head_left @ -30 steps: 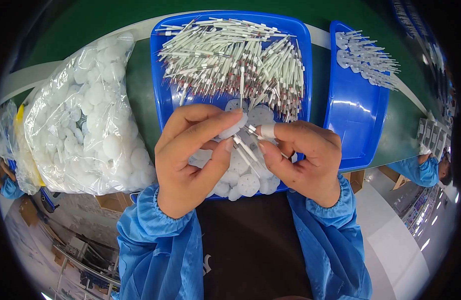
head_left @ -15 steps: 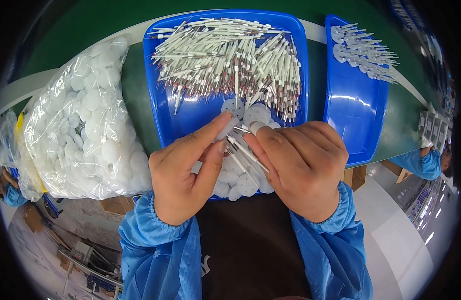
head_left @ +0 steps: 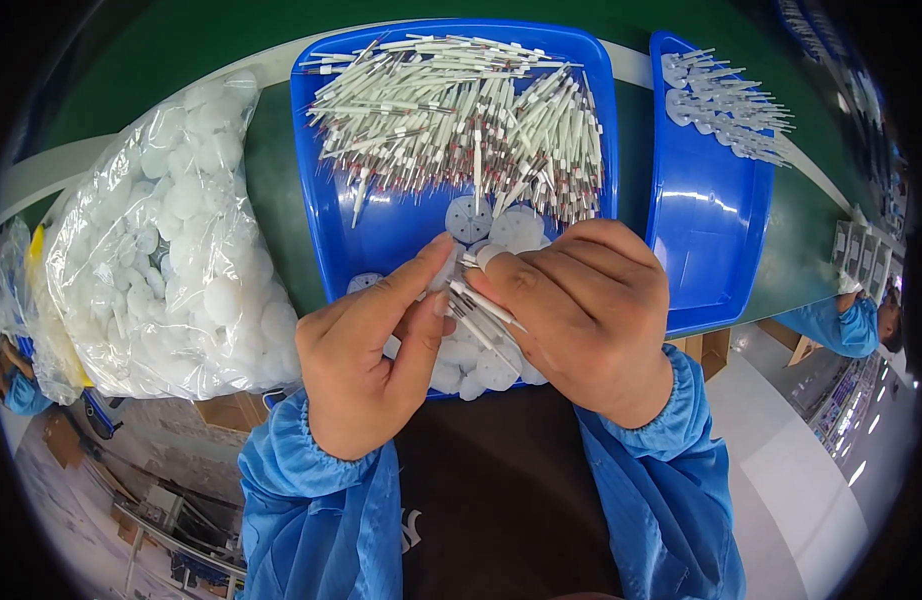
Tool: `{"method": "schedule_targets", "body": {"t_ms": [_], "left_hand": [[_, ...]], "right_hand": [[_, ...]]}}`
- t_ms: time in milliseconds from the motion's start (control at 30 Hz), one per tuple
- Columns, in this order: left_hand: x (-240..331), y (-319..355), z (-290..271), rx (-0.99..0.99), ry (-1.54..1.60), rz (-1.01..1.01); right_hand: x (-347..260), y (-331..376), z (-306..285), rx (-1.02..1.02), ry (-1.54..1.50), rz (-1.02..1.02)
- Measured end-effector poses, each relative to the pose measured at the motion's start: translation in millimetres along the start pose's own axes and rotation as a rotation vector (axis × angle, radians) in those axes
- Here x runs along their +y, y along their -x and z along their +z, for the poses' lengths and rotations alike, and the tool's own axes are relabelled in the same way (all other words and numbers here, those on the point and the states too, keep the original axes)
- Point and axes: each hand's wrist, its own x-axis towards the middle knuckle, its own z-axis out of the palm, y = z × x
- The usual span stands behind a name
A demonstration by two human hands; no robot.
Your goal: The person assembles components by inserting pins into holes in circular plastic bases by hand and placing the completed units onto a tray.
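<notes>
My left hand (head_left: pixel 366 345) pinches a translucent white plastic disc (head_left: pixel 442 271) on edge between thumb and index finger. My right hand (head_left: pixel 591 310) is closed on several thin white rods with metal ends (head_left: pixel 487 325), which fan out below its thumb. At the right thumb and fingertips, a rod end meets the disc or lies right beside it; the fingers hide the exact contact. Both hands are above the near part of a blue tray (head_left: pixel 316 215). Loose white discs (head_left: pixel 469 218) lie around and beneath them, and a large heap of similar rods (head_left: pixel 461 115) fills the tray's far part.
A clear bag full of white discs (head_left: pixel 171 260) stands on the left. On the right, a second blue tray (head_left: pixel 706 215) holds rows of discs with rods attached (head_left: pixel 726 110) at its far end. Another person's blue sleeve (head_left: pixel 849 328) shows at the far right.
My right hand has moved left and slightly away from me, bringing its rod up to the disc. My left hand has hardly moved and keeps the disc pinched.
</notes>
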Motion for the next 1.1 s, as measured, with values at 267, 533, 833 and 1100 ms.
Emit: {"method": "schedule_targets", "body": {"t_ms": [267, 533, 833, 1100], "left_hand": [[-7.1, -13.1, -6.4, -0.065, 0.349, -0.172], [-1.9, -25.0, -3.4, -0.017, -0.162, 0.388], [3.2, -22.3, 8.2, 0.066, -0.328, 0.533], [5.8, -18.3, 10.4, 0.08, -0.348, 0.556]], "right_hand": [[12.7, 7.3, -9.6, -0.002, -0.086, 0.074], [14.3, 6.7, -13.7, -0.056, -0.892, 0.447], [10.9, 16.4, -2.1, -0.05, -0.882, 0.506], [13.6, 26.5, -3.5, -0.01, -1.167, 0.547]]}}
